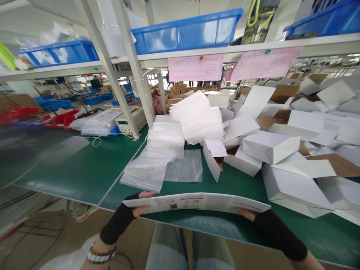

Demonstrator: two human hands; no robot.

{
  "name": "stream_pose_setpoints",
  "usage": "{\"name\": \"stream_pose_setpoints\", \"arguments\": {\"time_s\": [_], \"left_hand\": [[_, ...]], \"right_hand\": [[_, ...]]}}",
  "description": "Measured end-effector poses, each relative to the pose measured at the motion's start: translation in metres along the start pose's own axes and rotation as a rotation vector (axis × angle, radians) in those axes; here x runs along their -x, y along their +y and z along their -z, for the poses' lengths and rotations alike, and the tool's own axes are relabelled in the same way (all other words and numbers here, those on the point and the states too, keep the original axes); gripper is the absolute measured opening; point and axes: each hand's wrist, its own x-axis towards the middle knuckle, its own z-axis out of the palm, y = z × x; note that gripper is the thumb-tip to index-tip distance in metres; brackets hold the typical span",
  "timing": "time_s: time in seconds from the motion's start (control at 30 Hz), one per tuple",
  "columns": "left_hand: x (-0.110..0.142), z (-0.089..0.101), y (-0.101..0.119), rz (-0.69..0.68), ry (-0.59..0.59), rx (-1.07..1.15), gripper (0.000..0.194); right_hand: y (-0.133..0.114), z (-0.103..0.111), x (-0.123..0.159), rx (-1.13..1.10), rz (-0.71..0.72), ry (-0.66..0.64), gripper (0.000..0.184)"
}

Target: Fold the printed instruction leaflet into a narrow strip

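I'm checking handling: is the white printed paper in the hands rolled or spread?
Spread: the white printed paper stretches from left hand to right hand, print showing, slightly bowed. Number of layers: cannot tell.

A green tabletop [92, 168] spans the middle of the frame, its front edge slanting down toward the lower right. A pale shelf [230, 50] on metal posts [137, 75] crosses the upper part. Whitish ceiling [47, 15] shows upper left, brownish floor [140, 238] below; the hall beyond looks brightly lit.
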Motion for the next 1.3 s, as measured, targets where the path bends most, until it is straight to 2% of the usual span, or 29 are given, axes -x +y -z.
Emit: {"name": "stream_pose_setpoints", "arguments": {"time_s": [0.07,0.17,0.27,0.4,0.5,0.6,0.77,0.87,1.03,1.13,1.23,1.3], "left_hand": [[0.000,-0.005,0.003,0.063,0.052,0.037,0.045],[0.001,-0.011,0.015,0.091,0.104,0.106,0.051],[0.005,-0.013,0.030,0.077,0.093,0.135,0.056],[0.012,-0.015,0.040,0.129,0.029,0.177,0.057],[0.014,-0.018,0.038,0.163,-0.013,0.155,0.054],[0.014,-0.021,0.035,0.167,-0.025,0.148,0.055],[0.014,-0.023,0.038,0.223,0.034,0.148,0.063],[0.015,-0.024,0.039,0.234,0.070,0.134,0.063],[0.020,-0.021,0.024,0.257,0.112,0.123,0.066],[0.025,-0.018,0.001,0.344,0.149,0.190,0.068],[0.039,-0.025,-0.018,0.352,0.179,0.217,0.073],[0.057,-0.038,-0.021,0.213,0.194,0.169,0.070]], "right_hand": [[-0.005,-0.002,0.001,-0.073,-0.048,0.009,0.071],[-0.015,-0.003,0.005,-0.163,-0.030,0.014,0.067],[-0.022,-0.002,0.011,-0.323,-0.041,-0.094,0.057],[-0.020,-0.005,0.017,-0.518,-0.089,-0.219,0.051],[-0.018,-0.008,0.018,-0.495,-0.052,-0.257,0.051],[-0.022,-0.009,0.022,-0.471,-0.038,-0.239,0.051],[-0.027,-0.008,0.027,-0.441,-0.022,-0.174,0.050],[-0.024,-0.008,0.025,-0.477,-0.004,-0.189,0.049],[-0.027,0.000,0.025,-0.498,0.062,-0.303,0.053],[-0.028,0.000,0.034,-0.476,0.081,-0.263,0.046],[-0.011,-0.021,0.045,-0.750,0.125,-0.170,0.032],[0.005,-0.049,0.051,-0.960,0.146,-0.094,0.027]]}}
